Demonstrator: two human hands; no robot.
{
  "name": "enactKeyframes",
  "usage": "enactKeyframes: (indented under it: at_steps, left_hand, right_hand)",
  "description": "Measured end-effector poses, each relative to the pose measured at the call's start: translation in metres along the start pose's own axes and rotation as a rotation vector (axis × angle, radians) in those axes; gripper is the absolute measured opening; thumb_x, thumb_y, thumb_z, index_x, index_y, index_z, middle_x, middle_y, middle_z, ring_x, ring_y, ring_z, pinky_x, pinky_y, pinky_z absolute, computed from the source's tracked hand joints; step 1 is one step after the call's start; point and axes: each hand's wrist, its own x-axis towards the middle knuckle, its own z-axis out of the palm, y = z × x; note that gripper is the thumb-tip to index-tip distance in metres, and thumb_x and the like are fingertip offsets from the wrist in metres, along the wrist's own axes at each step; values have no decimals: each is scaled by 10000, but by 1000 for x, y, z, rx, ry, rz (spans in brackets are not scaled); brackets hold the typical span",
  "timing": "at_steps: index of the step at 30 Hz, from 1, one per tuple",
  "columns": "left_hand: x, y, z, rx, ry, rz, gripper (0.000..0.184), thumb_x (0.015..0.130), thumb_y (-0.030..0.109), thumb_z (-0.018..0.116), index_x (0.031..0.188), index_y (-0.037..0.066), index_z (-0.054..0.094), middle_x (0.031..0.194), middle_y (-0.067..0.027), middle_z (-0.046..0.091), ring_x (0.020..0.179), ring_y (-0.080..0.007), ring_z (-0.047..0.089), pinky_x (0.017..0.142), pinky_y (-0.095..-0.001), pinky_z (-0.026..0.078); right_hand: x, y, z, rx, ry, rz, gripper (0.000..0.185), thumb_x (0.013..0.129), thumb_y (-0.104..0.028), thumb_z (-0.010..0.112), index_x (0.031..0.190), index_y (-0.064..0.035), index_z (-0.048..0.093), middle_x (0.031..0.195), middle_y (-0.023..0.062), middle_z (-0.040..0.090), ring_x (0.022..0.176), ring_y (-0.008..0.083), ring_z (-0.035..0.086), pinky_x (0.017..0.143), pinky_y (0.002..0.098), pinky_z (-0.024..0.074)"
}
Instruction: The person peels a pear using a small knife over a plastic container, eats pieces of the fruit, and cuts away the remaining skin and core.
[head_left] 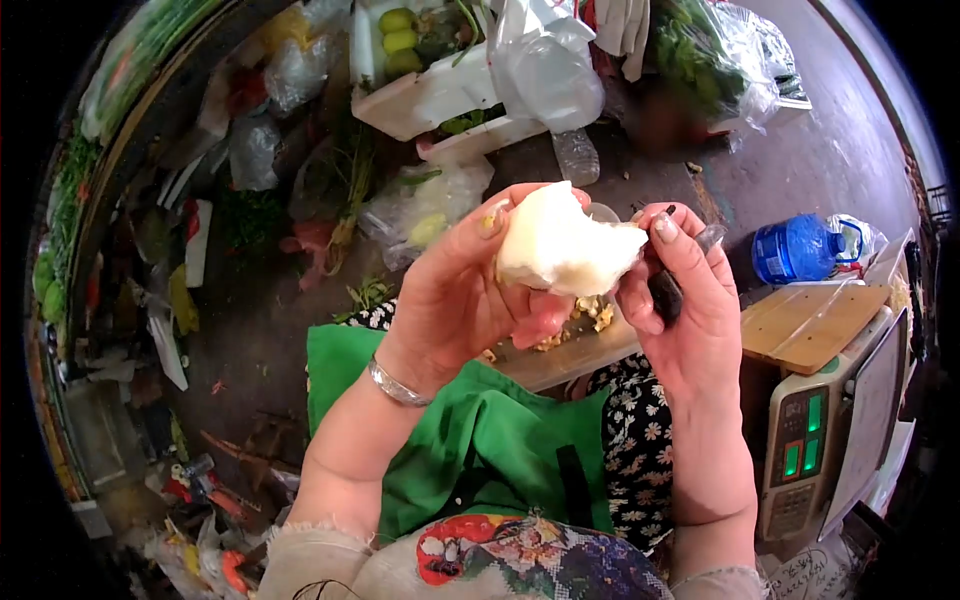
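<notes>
A thick, creamy white peeled chunk [560, 240] of fruit or vegetable, with an uneven cut surface, is held up in front of me. My left hand [450, 270] grips it from the left, with the thumb on top and the fingers curled beneath. My right hand [690, 280] is closed around a small dark-handled tool [665, 296], close against the chunk's right end. The tool's working end is mostly hidden by the fingers. Below the hands, over my lap, yellowish scraps [603, 316] lie in a shallow tray [560, 365].
On the right stand a scale [800, 440] with lit green digits, a wooden board [812, 325] and a blue water jug [795, 248]. White foam boxes [425, 100], one holding green fruit, sit ahead. Bagged greens [690, 60] lie beyond. Plastic bags and litter cover the left floor.
</notes>
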Motion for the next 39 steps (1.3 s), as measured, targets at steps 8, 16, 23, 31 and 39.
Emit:
enactKeyframes:
  at_steps: [8, 16, 23, 31, 39]
  left_hand:
    - [2, -1, -3, -148, -117, -54, 519, 921, 317, 455, 1312, -14, 367, 1060, -230, 595, 730, -284, 650, 557, -333, 560]
    - [1, -7, -4, -178, -148, -34, 509, 909, 264, 497, 1328, 10, 361, 1111, -247, 569, 830, -337, 643, 595, -375, 575]
    - [0, -9, 1, -3, 23, -60, 759, 855, 435, 561, 1406, 22, 242, 1166, -381, 499, 699, -331, 647, 503, -352, 539]
    - [-2, -9, 0, 20, 52, -38, 742, 847, 424, 592, 1386, 19, 281, 1149, -334, 534, 689, -313, 648, 493, -352, 537]
    - [-2, -8, 5, 74, 42, 15, 719, 820, 373, 636, 1345, -5, 324, 1079, -248, 578, 637, -291, 633, 465, -340, 527]
  right_hand:
    - [4, -1, -2, 71, 23, 56, 141, 929, -174, 556, 938, -37, 590, 759, 36, 582, 540, 96, 530, 413, 175, 309]
    - [4, -2, -7, 158, -2, 101, 146, 916, -194, 579, 940, -50, 591, 755, 11, 550, 565, 101, 541, 390, 177, 296]
    - [2, -2, -7, 165, 11, 94, 135, 911, -185, 588, 952, -56, 588, 753, 6, 542, 551, 95, 525, 385, 173, 298]
    - [4, -1, -5, 157, 39, 110, 107, 906, -165, 596, 952, -69, 602, 716, -8, 554, 512, 104, 540, 375, 170, 286]
    - [6, 0, -6, 160, 60, 109, 91, 896, -153, 607, 936, -72, 606, 729, -3, 568, 514, 106, 545, 379, 177, 293]
